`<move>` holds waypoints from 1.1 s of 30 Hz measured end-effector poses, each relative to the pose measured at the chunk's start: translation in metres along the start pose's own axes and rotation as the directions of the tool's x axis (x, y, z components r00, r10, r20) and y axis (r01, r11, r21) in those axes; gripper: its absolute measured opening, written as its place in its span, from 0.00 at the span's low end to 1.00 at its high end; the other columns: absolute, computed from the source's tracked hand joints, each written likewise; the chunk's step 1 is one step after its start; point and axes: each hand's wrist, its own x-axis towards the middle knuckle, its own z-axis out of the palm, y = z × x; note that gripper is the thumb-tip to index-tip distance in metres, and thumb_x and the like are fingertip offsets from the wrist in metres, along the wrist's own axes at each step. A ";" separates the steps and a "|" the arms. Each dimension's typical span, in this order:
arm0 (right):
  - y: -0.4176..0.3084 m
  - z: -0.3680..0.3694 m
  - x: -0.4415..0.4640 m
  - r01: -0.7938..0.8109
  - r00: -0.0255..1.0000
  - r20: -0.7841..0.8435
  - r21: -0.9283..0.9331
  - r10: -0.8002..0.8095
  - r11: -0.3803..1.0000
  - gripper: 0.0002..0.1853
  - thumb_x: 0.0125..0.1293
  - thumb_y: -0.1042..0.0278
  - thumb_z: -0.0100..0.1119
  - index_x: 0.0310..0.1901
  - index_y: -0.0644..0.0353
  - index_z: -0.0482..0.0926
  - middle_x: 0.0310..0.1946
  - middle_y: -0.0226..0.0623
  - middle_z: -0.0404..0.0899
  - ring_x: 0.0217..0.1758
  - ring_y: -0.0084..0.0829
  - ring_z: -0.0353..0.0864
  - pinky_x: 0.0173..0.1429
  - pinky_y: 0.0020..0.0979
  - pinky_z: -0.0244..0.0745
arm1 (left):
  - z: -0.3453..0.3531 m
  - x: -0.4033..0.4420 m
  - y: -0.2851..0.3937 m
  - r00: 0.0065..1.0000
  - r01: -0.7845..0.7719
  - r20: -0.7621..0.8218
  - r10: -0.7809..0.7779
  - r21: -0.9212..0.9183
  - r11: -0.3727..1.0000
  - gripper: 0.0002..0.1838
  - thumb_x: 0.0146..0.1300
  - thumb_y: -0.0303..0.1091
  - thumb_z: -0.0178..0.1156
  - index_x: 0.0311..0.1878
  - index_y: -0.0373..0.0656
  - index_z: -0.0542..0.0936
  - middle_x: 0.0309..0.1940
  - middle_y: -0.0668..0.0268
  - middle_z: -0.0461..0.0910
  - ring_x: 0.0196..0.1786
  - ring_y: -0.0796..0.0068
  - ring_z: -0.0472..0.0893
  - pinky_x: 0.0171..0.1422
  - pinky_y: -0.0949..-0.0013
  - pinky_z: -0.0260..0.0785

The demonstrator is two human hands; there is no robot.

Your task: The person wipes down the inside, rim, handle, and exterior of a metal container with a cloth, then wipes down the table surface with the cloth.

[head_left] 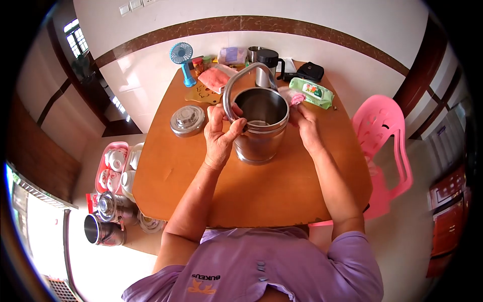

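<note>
We see white wall (322,15) w/ brown band (282,26), pink chair (380,118) R of worktop (171,171), window (76,40) upper L, pale floor (410,241).

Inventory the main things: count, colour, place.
pot: 1, silver, table middle
lid: 1, silver, left of pot
fan: 1, blue, back left
trivet: 1, tan, behind lid
folded cloth: 1, coral, table's back
jug: 1, silver and black, behind pot
case: 1, black, table's back right
wipes pack: 1, green, right of pot
rag: 1, pink, beside pot
table: 1, brown, centre
chair: 1, pink, right
basket: 1, pink, lower left
bowls: several, white, in basket
other pots: 2, silver, near basket
left hand: 1, bare, pot's left rim
right hand: 1, bare, holding rag
</note>
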 end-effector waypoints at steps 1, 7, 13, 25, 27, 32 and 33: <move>-0.026 0.015 -0.006 0.053 0.998 -0.039 0.031 -0.052 0.998 0.18 0.77 0.56 0.54 0.55 0.63 0.80 0.40 0.29 0.79 0.41 0.18 0.76 0.47 0.23 0.72 | 0.000 -0.001 -0.001 1.000 0.010 0.001 -0.010 -0.026 1.000 0.11 0.58 0.32 0.70 0.42 0.43 0.80 0.40 0.71 0.78 0.44 0.73 0.66 0.56 0.69 0.63; -0.054 0.027 -0.007 0.202 0.976 -0.073 -0.027 -0.203 0.979 0.18 0.74 0.64 0.58 0.59 0.66 0.80 0.47 0.31 0.81 0.49 0.20 0.79 0.57 0.24 0.74 | -0.001 -0.001 0.002 0.996 0.086 0.003 -0.087 -0.141 0.986 0.11 0.58 0.31 0.70 0.43 0.43 0.81 0.41 0.71 0.78 0.44 0.74 0.67 0.55 0.70 0.64; -0.068 0.029 0.031 -0.006 0.990 -0.138 -0.027 0.002 1.000 0.12 0.70 0.63 0.64 0.45 0.65 0.85 0.34 0.25 0.81 0.37 0.15 0.75 0.42 0.20 0.67 | -0.009 0.000 -0.006 0.994 0.068 0.089 -0.064 -0.041 0.997 0.10 0.64 0.26 0.64 0.43 0.42 0.72 0.51 0.65 0.77 0.44 0.83 0.70 0.51 0.75 0.66; -0.136 0.109 0.034 0.853 0.518 0.574 -0.401 -0.634 0.334 0.09 0.58 0.70 0.65 0.41 0.53 0.88 0.49 0.28 0.84 0.61 0.37 0.76 0.65 0.39 0.70 | -0.005 -0.005 0.001 0.990 0.139 0.032 -0.136 -0.266 0.954 0.14 0.62 0.30 0.68 0.50 0.40 0.80 0.40 0.68 0.81 0.43 0.79 0.79 0.44 0.74 0.77; -0.136 0.117 0.024 0.886 0.459 0.643 -0.386 -0.613 0.258 0.09 0.59 0.65 0.63 0.41 0.50 0.87 0.49 0.25 0.83 0.63 0.35 0.73 0.66 0.41 0.67 | -0.004 -0.007 0.008 0.987 0.148 -0.024 -0.158 -0.233 0.961 0.16 0.63 0.29 0.69 0.52 0.37 0.79 0.43 0.68 0.83 0.44 0.79 0.82 0.46 0.73 0.78; -0.145 0.116 0.030 0.876 0.391 0.718 -0.482 -0.575 -0.007 0.12 0.58 0.68 0.59 0.43 0.51 0.87 0.49 0.28 0.80 0.62 0.34 0.73 0.61 0.40 0.68 | -0.005 -0.006 0.000 0.983 0.185 0.057 -0.176 -0.349 0.919 0.16 0.63 0.32 0.70 0.51 0.38 0.80 0.44 0.67 0.83 0.46 0.77 0.80 0.52 0.71 0.75; -0.150 0.116 0.032 0.872 0.368 0.734 -0.486 -0.571 -0.063 0.13 0.57 0.70 0.59 0.44 0.52 0.86 0.49 0.28 0.80 0.60 0.35 0.74 0.60 0.39 0.69 | -0.009 -0.005 -0.003 0.977 0.213 0.095 -0.193 -0.320 0.923 0.15 0.63 0.32 0.69 0.51 0.38 0.81 0.44 0.67 0.83 0.48 0.75 0.79 0.54 0.69 0.74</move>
